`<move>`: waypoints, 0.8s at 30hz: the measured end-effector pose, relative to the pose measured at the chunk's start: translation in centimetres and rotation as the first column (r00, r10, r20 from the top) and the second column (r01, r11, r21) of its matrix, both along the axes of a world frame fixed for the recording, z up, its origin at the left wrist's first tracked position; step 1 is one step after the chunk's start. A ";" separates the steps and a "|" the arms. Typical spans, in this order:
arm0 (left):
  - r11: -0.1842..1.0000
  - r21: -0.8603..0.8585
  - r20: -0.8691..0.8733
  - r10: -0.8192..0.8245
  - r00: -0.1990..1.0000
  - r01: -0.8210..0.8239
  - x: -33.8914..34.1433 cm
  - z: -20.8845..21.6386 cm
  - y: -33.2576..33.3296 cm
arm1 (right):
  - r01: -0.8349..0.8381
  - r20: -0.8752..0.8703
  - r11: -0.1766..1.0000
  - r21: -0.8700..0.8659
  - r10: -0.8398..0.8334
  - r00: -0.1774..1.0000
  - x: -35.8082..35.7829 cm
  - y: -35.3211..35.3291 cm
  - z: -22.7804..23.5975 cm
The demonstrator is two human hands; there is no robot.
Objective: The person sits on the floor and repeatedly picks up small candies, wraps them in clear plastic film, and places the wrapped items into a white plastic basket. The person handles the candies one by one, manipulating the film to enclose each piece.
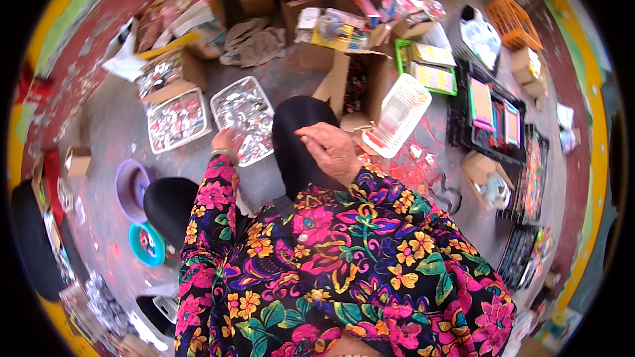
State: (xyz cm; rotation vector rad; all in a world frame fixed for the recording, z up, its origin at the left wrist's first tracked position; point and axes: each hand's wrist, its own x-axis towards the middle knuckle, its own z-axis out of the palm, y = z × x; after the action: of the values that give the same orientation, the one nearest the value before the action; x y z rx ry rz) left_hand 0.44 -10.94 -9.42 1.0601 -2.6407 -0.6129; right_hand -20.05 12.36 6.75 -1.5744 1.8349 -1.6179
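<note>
My left hand is at the near left edge of a white plastic basket full of small shiny silvery pieces. Its fingers are too foreshortened to make out. Over my dark-trousered right knee, my right hand is closed, thumb and fingers drawn together. Whatever it may hold is hidden or too small to see. Left of the first basket stands another white basket with similar shiny small packets. An open cardboard box with dark contents is just beyond my right knee. To its right, a white slotted basket lies tilted.
At the left sit a purple basin and a turquoise bowl. Filled cardboard boxes line the far wall. On the right are black crates, an orange crate and a green tray. Red scraps litter the floor.
</note>
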 end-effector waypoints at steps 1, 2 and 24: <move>0.998 0.035 0.299 0.030 0.954 -0.043 -0.6 0.1 -0.1 | 0.010 -0.013 1.000 0.009 -0.010 1.000 -0.2 0.2 -0.2; 0.998 -0.008 0.201 0.063 0.978 -0.063 5.9 -6.4 -2.3 | -0.051 0.009 0.999 -0.010 0.051 0.999 0.7 -0.3 0.5; 0.106 0.994 -0.022 0.441 0.897 -0.028 1.4 12.6 14.2 | 0.612 -0.250 0.516 0.599 -0.607 0.755 -17.2 15.5 -14.2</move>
State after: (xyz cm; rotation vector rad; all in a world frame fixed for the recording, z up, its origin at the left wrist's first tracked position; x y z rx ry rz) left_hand 1.88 3.25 3.23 1.3893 -1.3666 -2.3969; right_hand -37.23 27.84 -7.43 -0.6266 2.7494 -0.8988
